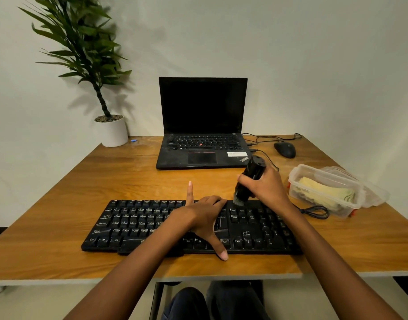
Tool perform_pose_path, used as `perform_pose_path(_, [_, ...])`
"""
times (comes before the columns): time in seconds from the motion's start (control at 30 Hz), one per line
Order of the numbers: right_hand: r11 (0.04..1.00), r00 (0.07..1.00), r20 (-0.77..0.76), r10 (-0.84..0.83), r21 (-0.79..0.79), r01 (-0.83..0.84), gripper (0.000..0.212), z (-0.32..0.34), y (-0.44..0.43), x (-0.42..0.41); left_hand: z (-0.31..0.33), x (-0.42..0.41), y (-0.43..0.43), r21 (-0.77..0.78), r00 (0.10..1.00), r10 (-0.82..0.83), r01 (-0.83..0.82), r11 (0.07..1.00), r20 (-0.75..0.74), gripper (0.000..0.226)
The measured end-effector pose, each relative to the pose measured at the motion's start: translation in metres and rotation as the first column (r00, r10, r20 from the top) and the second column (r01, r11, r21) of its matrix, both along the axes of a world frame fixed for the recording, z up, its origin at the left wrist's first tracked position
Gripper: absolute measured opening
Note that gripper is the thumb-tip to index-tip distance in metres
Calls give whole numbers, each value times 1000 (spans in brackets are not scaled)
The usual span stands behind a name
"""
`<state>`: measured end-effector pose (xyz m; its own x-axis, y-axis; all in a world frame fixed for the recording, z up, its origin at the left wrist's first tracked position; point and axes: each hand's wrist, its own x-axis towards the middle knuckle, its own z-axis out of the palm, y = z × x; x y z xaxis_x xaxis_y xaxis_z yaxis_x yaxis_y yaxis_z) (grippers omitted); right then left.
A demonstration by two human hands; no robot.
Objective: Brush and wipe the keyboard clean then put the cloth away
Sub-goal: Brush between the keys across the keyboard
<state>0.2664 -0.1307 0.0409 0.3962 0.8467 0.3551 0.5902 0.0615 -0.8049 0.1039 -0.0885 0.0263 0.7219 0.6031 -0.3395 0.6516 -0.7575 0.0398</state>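
Head view: the brush (249, 179) is gripped in the right hand (264, 189), fingers wrapped round its black handle, with the bristles touching the far edge of the keyboard (129, 225), right of centre. The keyboard is pressed by the left hand (204, 215), thumb spread to the near edge, index straight. The cloth (320, 190) is seen in a clear box (313, 172) at the right.

Matt black plastic keyboard (191, 227) on smooth wood-grain table (82, 192).

wooden desk (59, 204), pale wall (313, 54), potted plant (99, 88)
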Motion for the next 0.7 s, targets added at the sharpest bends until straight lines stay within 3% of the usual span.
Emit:
perform_pose_path(0.17, [993, 990, 96, 100, -65, -94, 36, -21, -2, -13, -5, 0, 2, 14, 1000, -5, 5, 1000, -4, 131])
perform_pose_path(0.3, [965, 969, 146, 198, -205, -167, 33, -19, -5, -16, -7, 0, 4, -4, 1000, -2, 2, 1000, 24, 131])
perform_pose_path(0.43, [995, 992, 115, 48, -94, -37, 39, -10, 3, -10, -5, 1, 3, 22, 1000, 4, -4, 1000, -15, 131])
perform_pose_path(0.6, [969, 977, 107, 186, -185, -164, 33, -18, -13, -15, -4, 0, 3, 17, 1000, -7, 7, 1000, 0, 128])
perform_pose_path(0.7, [990, 990, 97, 106, -107, -96, 31, -6, -7, -9, -3, 1, 2, 27, 1000, -7, 7, 1000, -11, 129])
